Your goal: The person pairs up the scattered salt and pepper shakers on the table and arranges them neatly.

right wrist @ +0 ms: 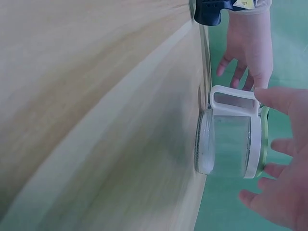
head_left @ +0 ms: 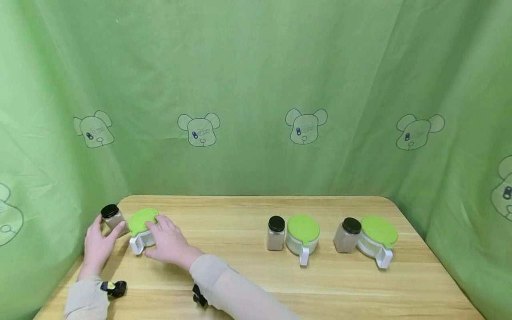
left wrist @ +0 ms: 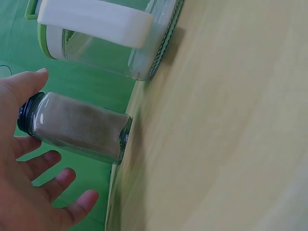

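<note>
At the table's far left stands a small glass jar (left wrist: 79, 126) of greyish-brown powder with a black screw lid (head_left: 110, 211). My left hand (head_left: 97, 246) is spread around it, thumb on one side and separated fingers on the other, near the lid end in the left wrist view. Just right of it is a clear glass seasoning pot (right wrist: 230, 144) with a green lid (head_left: 143, 221) and a white handle (head_left: 137, 244). My right hand (head_left: 170, 240) reaches around this pot's right side, fingers loosely bent and spread at the lid, thumb close to the handle.
Farther right on the wooden table (head_left: 224, 275) stand two similar pairs: a black-lidded jar (head_left: 275, 233) beside a green-lidded pot (head_left: 303, 233), and another black-lidded jar (head_left: 347, 235) against a green-lidded pot (head_left: 378, 238). A green curtain (head_left: 248, 89) surrounds the table.
</note>
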Motion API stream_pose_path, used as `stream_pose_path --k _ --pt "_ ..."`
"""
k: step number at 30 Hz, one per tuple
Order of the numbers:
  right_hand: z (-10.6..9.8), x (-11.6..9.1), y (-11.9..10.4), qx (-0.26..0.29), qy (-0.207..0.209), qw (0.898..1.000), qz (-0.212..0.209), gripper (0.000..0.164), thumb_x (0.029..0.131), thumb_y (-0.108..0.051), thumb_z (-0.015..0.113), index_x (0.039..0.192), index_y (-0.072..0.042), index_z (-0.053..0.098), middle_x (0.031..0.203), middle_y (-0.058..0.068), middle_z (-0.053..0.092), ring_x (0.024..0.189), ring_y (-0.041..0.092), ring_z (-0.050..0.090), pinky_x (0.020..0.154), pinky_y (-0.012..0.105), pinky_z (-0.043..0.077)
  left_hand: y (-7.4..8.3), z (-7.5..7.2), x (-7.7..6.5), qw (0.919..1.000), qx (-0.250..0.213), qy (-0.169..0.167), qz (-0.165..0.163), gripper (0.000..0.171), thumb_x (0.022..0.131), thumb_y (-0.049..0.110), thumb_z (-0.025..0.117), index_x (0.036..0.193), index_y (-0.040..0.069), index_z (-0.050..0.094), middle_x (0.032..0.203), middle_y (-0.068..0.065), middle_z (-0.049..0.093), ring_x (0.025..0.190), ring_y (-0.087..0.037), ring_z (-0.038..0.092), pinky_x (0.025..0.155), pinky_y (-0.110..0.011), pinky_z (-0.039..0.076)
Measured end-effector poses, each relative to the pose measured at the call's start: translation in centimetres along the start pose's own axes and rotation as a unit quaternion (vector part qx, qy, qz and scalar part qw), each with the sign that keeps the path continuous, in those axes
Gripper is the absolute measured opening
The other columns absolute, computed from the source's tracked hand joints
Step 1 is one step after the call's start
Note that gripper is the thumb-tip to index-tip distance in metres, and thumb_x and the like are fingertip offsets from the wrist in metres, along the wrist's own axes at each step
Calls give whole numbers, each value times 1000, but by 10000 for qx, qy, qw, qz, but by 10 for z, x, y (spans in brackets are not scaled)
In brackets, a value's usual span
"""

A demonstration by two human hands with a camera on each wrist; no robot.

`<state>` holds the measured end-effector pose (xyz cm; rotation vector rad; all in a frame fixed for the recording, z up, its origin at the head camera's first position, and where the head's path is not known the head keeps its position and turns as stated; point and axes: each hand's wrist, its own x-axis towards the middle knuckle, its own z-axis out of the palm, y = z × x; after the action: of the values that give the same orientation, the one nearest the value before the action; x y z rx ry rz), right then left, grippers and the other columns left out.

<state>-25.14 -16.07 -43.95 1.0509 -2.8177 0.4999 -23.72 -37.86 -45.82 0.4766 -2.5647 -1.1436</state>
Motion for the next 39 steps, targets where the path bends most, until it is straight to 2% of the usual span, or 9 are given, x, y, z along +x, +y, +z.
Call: stream_pose_path --k 14,22,31,36,39 --pt "9 0 10 -479 -161 9987 -105 77 87 -51 66 151 -28 31 162 -1 24 147 21 30 112 41 38 -6 0 2 10000 -78 -53 20 85 97 45 53 155 1 9 152 -37 23 133 -56 33 107 -67 28" --pt "8 -3 17 -188 -65 9998 -30 71 86 -47 69 147 -27 38 162 -6 25 145 16 33 110 42 40 -10 1 4 10000 -47 -85 1 86 97 46 53 155 1 8 153 -36 23 133 -56 33 107 -66 29" --pt "6 1 28 273 117 9995 65 62 87 -55 64 138 -23 48 157 -5 36 141 12 40 109 40 41 -5 1 3 9998 -162 -121 30 84 98 43 52 154 0 7 152 -37 22 133 -57 32 108 -66 29" --pt "9 2 26 591 305 9978 17 65 86 -55 65 136 -18 48 154 -1 41 139 12 43 110 35 41 -7 1 3 9998 -191 -46 29 82 98 40 53 154 -1 9 151 -38 24 132 -57 33 108 -66 29" --pt "12 3 23 751 398 9963 143 73 84 -56 67 140 -15 44 153 1 42 138 14 45 110 34 40 -7 3 6 9996 -238 -13 125 80 98 39 53 153 -3 13 150 -38 27 131 -57 34 107 -66 30"
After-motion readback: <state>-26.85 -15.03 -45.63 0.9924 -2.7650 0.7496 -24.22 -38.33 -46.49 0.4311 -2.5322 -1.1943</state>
